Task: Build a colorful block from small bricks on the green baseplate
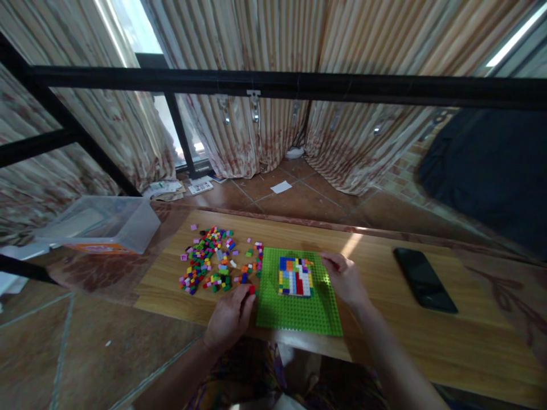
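Left hand [231,316] curled, fingertips pinched on a small red plastic brick [252,289] at the left edge of the green studded baseplate [294,316]. Right hand [344,279] lay open, pressing the plate's right edge. A weak pinch might have dropped the brick into the pile of coloured bricks [207,265].

Square studded plastic baseplate [299,310]: bright lime green, plain. Flat brick mosaic [296,277] on it: blue top-left, orange beside that, yellow down the left edge, white and red vertical bars mid-block (odd green bits, too small to map). Loose pile of tiny plastic bricks [207,263]: mixed green, pink, purple, red, yellow, blue, white. Single small brick [252,290] at the left hand [231,319]: red. Wooden tabletop [384,330]: light honey grain. Flat slab phone [424,279]: black. Pleated curtains [265,131]: beige stripes, rust blotches.
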Available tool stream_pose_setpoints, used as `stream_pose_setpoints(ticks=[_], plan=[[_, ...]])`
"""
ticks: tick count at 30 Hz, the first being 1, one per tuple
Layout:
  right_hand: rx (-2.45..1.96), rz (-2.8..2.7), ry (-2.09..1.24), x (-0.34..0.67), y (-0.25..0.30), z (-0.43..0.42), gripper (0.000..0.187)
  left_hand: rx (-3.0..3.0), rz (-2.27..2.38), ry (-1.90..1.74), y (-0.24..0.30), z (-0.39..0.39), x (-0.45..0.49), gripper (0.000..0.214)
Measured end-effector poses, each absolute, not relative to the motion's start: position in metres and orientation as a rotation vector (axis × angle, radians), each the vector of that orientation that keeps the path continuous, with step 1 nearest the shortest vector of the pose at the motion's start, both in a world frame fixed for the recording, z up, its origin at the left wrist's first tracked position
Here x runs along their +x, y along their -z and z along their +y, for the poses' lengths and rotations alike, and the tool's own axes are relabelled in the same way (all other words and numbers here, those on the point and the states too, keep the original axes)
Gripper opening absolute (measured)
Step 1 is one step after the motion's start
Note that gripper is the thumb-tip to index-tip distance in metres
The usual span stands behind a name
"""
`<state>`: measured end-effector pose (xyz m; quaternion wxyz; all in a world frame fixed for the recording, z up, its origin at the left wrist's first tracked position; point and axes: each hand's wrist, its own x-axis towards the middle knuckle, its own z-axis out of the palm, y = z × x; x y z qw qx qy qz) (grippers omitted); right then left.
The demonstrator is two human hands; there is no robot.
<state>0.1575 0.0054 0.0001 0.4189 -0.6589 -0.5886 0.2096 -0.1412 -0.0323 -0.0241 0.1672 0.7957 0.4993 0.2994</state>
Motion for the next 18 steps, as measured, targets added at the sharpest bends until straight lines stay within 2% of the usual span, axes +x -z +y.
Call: stream_pose_setpoints(ticks=[11, 18], plan=[[-1.756, -1.769, -0.358, 0.145, 0.016, 0.014, 0.022, 2.334, 1.430, -0.880, 0.029, -0.032, -0.143, 0.016], [-1.684, -1.501, -0.541, 0.148, 0.008, 0.005, 0.022, 2.363, 1.411, -0.913, 0.028, -0.031, -0.142, 0.016]])
